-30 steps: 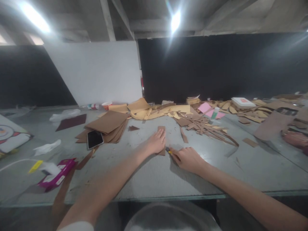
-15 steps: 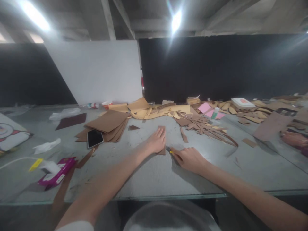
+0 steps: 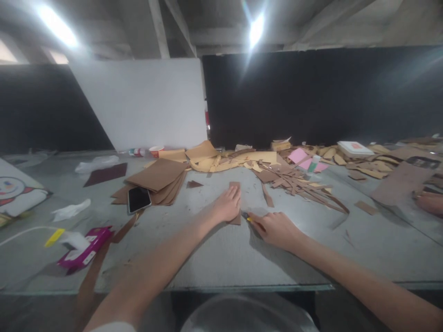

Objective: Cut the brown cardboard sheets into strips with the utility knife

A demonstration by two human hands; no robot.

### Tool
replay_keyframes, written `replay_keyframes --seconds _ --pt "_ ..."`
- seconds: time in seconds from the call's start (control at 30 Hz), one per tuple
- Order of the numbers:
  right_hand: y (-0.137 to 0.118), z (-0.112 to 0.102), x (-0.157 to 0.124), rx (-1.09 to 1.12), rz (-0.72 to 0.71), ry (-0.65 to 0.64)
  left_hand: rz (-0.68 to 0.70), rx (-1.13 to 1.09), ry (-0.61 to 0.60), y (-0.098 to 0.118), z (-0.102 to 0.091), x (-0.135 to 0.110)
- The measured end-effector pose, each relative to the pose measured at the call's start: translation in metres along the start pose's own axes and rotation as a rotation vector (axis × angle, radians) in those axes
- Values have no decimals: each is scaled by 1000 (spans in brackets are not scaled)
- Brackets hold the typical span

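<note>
My left hand (image 3: 228,204) lies with its fingers stretched flat on a narrow brown cardboard piece (image 3: 236,219), pressing it against the grey tabletop (image 3: 207,258). The piece's far and near ends show past the hand. Just to the right, my right hand (image 3: 277,229) is closed around a small yellow utility knife (image 3: 248,218). Its dark tip points left, close to the right edge of the cardboard; I cannot tell whether they touch.
Stacked brown sheets (image 3: 157,175) and a phone (image 3: 139,199) lie left, beyond a magenta power strip (image 3: 85,249). Cut strips (image 3: 294,182), a glue stick (image 3: 314,163) and a white box (image 3: 355,148) sit right. Another person's hand (image 3: 429,201) shows at the right edge.
The view has shifted slightly, so everything appears a little farther right. My left hand still lies on the cardboard and my right hand still grips the knife beside it.
</note>
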State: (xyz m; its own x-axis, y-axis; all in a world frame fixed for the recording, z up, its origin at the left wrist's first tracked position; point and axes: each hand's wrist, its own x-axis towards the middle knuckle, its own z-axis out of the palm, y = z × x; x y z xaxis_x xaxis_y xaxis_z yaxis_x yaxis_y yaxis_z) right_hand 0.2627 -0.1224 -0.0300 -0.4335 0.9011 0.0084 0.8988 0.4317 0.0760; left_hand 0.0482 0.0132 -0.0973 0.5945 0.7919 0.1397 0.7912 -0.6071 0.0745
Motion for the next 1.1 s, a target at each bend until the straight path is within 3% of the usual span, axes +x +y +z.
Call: replay_keyframes --seconds 1.1 --pt "9 -2 11 48 14 10 0 0 9 3 -8 -4"
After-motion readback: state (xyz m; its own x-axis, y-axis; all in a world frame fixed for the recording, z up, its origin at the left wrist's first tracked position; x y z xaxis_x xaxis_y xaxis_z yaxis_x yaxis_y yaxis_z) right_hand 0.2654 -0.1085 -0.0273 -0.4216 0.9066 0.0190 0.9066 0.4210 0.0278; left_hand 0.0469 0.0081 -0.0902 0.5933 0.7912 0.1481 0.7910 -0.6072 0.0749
